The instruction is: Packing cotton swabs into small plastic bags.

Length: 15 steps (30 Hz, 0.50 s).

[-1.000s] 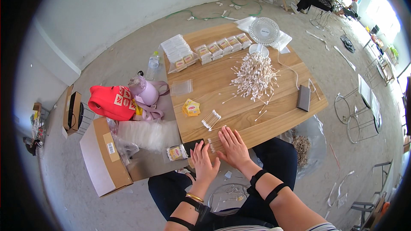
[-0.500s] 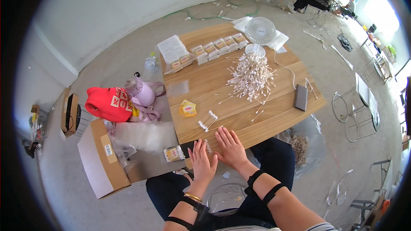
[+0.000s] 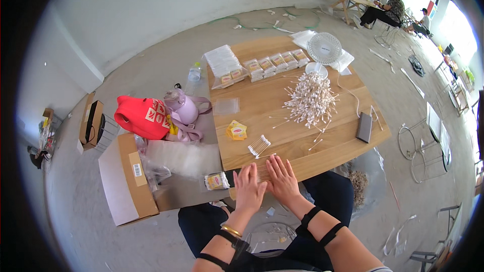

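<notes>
At the near edge of the wooden table, a row of cotton swabs (image 3: 263, 173) lies between my two hands. My left hand (image 3: 249, 189) borders its left side, fingers stretched forward. Along the right side, my right hand (image 3: 283, 180) rests with long, straight fingers; the thumbs come close together. Just beyond is a small loose group of swabs (image 3: 259, 146). Farther back rises a big heap of swabs (image 3: 310, 98). Yellow cards (image 3: 236, 130) and clear small bags (image 3: 226, 106) lie to the left. A filled swab pack (image 3: 217, 181) sits left of my left hand.
Wrapped packs (image 3: 276, 64) line the table's (image 3: 297, 158) far side, beside a white fan (image 3: 324, 49) with its cord. A grey box-like block (image 3: 364, 127) is at right. Left are a red bag (image 3: 142, 117), purple bottle (image 3: 185, 110) and open carton (image 3: 132, 171). Other people sit far off.
The whole view has shifted, so the table appears farther right and slightly lower. My hands stay beside the swab row, with the left fingers drawn a little closer together.
</notes>
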Each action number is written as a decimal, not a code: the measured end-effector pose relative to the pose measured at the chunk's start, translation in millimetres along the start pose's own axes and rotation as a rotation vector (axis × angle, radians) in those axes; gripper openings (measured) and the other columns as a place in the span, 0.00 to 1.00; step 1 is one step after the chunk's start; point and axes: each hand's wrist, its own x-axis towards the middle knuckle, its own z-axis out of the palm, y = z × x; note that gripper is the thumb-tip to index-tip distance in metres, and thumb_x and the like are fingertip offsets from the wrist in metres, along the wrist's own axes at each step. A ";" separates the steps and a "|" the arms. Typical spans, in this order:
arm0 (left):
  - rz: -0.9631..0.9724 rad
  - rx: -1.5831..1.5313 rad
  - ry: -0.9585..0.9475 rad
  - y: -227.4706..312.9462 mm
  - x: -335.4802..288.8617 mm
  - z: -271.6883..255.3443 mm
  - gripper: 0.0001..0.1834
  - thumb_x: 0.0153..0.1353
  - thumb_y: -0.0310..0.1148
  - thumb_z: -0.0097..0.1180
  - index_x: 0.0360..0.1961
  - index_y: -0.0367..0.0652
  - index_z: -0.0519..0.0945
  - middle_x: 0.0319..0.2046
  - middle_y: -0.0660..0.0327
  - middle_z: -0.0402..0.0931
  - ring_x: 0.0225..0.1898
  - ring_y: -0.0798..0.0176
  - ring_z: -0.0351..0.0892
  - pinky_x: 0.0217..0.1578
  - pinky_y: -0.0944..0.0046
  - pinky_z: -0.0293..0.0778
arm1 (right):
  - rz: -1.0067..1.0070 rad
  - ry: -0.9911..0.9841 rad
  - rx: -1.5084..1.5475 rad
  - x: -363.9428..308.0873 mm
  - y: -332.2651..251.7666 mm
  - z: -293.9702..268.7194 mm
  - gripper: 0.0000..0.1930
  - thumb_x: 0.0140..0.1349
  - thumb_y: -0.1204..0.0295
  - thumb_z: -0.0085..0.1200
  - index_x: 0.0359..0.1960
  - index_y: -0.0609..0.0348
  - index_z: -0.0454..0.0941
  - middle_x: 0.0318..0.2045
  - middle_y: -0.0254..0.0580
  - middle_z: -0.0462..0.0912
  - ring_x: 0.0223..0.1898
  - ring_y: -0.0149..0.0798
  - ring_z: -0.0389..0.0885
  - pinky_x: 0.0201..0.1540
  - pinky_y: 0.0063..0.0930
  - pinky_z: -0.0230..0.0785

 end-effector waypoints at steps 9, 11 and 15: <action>-0.413 -0.112 0.451 -131.9 -38.2 -48.0 0.28 0.78 0.47 0.40 0.67 0.36 0.67 0.64 0.39 0.65 0.65 0.41 0.65 0.65 0.44 0.61 | -0.062 -0.023 -0.089 18.9 -60.3 23.4 0.37 0.68 0.54 0.48 0.77 0.55 0.56 0.78 0.43 0.55 0.80 0.40 0.47 0.80 0.51 0.34; -0.515 -0.268 0.513 -134.7 -30.3 -44.1 0.27 0.78 0.49 0.39 0.58 0.34 0.74 0.47 0.38 0.79 0.50 0.38 0.78 0.53 0.45 0.72 | -0.023 -0.014 -0.068 21.0 -63.6 25.1 0.38 0.68 0.54 0.49 0.77 0.55 0.56 0.78 0.42 0.55 0.80 0.40 0.47 0.80 0.52 0.34; -0.860 -0.611 0.261 -149.7 -15.8 -36.9 0.29 0.78 0.52 0.40 0.44 0.33 0.79 0.31 0.46 0.82 0.31 0.45 0.82 0.36 0.50 0.78 | -0.002 -0.036 -0.094 23.5 -70.3 24.2 0.38 0.68 0.55 0.49 0.77 0.54 0.56 0.78 0.41 0.56 0.80 0.40 0.47 0.80 0.52 0.34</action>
